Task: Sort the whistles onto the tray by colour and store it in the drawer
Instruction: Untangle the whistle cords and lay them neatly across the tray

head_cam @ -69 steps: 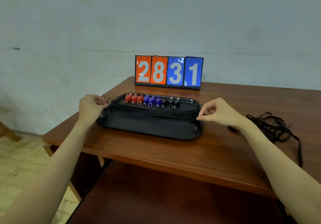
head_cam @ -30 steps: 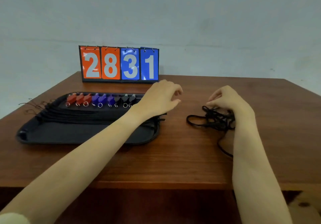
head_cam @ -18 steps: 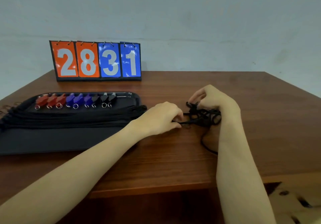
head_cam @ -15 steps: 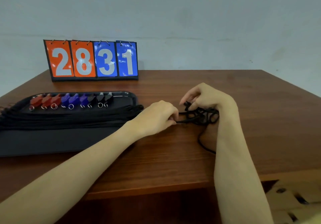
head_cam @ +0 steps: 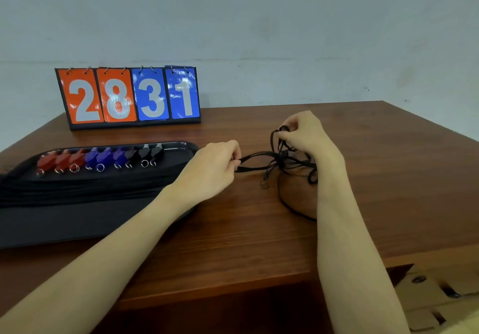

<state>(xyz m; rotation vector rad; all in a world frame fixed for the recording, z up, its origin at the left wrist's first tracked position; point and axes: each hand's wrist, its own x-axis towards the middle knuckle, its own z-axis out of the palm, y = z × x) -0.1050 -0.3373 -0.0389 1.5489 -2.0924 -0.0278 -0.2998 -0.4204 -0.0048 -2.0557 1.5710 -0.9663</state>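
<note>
A black tray (head_cam: 64, 225) lies on the left of the wooden table. Along its far side stand red whistles (head_cam: 61, 161), blue whistles (head_cam: 103, 156) and black whistles (head_cam: 150, 152) in a row, their black lanyards (head_cam: 85, 186) stretched across the tray. To the right of the tray a tangled bunch of black cord (head_cam: 282, 162) is lifted off the table. My left hand (head_cam: 212, 170) pinches a strand of it and pulls leftward. My right hand (head_cam: 305, 137) pinches the cord's top end, held higher. Whether a whistle hangs in the tangle is hidden.
A flip scoreboard (head_cam: 129, 96) reading 2831 stands at the back left against the wall. The table's front edge (head_cam: 233, 287) runs below my forearms. A lower wooden part (head_cam: 435, 295) shows at the bottom right.
Both hands left the tray and went to the cord tangle on the right. They took hold of it and raised it, pulling strands apart. My view turned right.
</note>
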